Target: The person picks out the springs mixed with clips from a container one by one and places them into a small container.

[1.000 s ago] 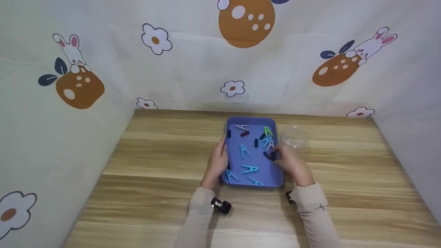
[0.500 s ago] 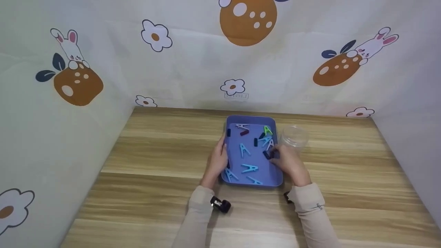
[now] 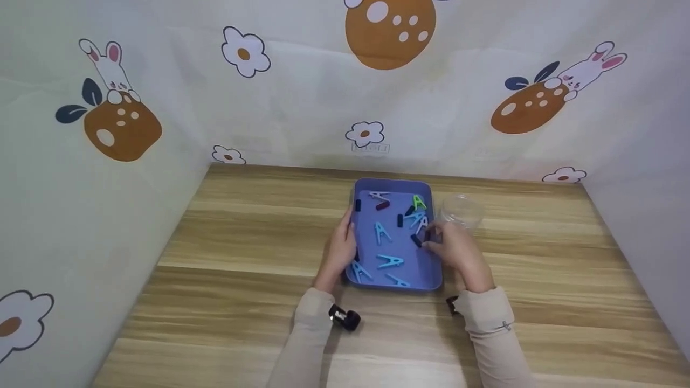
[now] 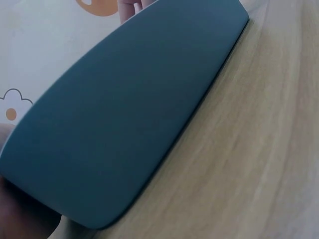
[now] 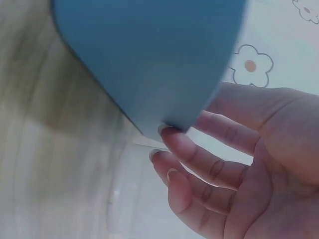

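My left hand grips the left wall of a shallow blue-purple plastic tray; in the left wrist view that wall fills the middle. Thumb and index finger of my right hand reach over the right wall, beside a small black block. In the right wrist view the other fingers curve outside the wall, whose edge hides the tips within; I cannot tell whether they pinch a block. The tray holds light blue clothespins, a green clothespin, whitish ones and a dark red block.
A clear round plastic container stands right of the tray, just beyond my right hand. The wood-grain tabletop meets a printed cloth backdrop behind and at both sides.
A second dark block that showed by my right fingertips a second ago is no longer plainly seen. The right fingers have shifted slightly at the tray's edge; the left hand keeps its hold.
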Demonstrator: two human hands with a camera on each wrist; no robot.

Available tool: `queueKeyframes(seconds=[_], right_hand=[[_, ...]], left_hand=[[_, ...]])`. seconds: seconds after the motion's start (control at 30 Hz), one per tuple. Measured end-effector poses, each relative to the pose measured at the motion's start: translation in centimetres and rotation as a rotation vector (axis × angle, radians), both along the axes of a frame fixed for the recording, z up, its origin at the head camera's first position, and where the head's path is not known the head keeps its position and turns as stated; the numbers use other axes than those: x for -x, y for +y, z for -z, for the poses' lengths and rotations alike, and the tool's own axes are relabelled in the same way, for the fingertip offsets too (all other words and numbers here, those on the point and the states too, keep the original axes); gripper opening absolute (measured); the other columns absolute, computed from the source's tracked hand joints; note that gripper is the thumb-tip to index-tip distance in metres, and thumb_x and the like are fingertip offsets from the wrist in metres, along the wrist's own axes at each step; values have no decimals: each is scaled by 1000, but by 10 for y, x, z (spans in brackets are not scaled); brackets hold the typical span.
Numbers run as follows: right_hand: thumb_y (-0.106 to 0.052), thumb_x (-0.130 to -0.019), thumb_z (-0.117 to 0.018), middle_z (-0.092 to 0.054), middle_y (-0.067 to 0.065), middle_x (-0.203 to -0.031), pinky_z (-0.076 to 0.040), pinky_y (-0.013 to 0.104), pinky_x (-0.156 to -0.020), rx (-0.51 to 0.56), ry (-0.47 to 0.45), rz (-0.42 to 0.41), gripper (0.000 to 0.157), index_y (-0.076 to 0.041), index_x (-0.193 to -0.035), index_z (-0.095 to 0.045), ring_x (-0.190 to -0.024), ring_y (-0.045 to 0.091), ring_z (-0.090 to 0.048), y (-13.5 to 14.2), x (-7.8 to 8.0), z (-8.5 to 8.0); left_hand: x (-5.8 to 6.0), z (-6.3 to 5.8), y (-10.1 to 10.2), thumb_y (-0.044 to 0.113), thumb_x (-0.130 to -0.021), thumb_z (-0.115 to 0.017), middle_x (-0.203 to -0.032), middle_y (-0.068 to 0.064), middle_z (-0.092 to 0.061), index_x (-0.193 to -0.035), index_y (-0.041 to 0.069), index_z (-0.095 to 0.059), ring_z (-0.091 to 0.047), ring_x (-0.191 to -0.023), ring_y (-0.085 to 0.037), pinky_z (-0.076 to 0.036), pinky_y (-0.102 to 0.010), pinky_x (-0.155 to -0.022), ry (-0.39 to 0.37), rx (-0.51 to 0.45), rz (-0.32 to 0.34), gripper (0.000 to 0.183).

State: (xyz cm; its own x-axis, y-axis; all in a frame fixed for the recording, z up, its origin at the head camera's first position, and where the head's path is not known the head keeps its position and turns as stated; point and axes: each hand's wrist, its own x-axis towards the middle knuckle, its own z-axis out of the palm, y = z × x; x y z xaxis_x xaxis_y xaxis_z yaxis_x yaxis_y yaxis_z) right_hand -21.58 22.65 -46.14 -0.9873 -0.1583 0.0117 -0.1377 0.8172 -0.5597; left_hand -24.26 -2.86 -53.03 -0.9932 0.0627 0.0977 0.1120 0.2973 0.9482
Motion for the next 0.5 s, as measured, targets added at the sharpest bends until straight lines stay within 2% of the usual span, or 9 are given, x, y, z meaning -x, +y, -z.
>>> queueKeyframes(seconds=[0.1,0.2,0.4,0.5], right_hand=[[-3,-92,-78,-66,14,-83,-51,37,-63,-8,22,6,27,7,-116,-72,-73,24,-61,1,-1,-6],[-5,-93,-78,-61,9,-78,-47,34,-61,2,24,25,29,5,-119,-71,-70,22,-58,3,-2,-11],[-9,-97,-76,-71,15,-91,-58,39,-69,86,-13,32,31,3,-125,-70,-83,27,-68,8,-2,-16],[-10,-97,-76,-74,18,-96,-59,39,-69,126,-18,38,32,2,-125,-70,-86,29,-70,11,-2,-16]], left_hand=[[2,0,0,1,-111,-36,-166,-27,-36,-162,-2,-36,-32,-155,-43,-26,-52,-130,34,-8,7,51],[3,-1,1,1,-111,-35,-166,-28,-35,-161,-4,-36,-31,-156,-43,-25,-52,-131,44,-20,20,50],[1,-1,1,6,-113,-35,-169,-20,-33,-164,4,-34,-30,-158,-37,-24,-49,-131,-21,-6,2,51],[1,-1,0,9,-114,-35,-170,-17,-33,-165,9,-34,-30,-158,-35,-24,-48,-131,-48,6,-8,52]])
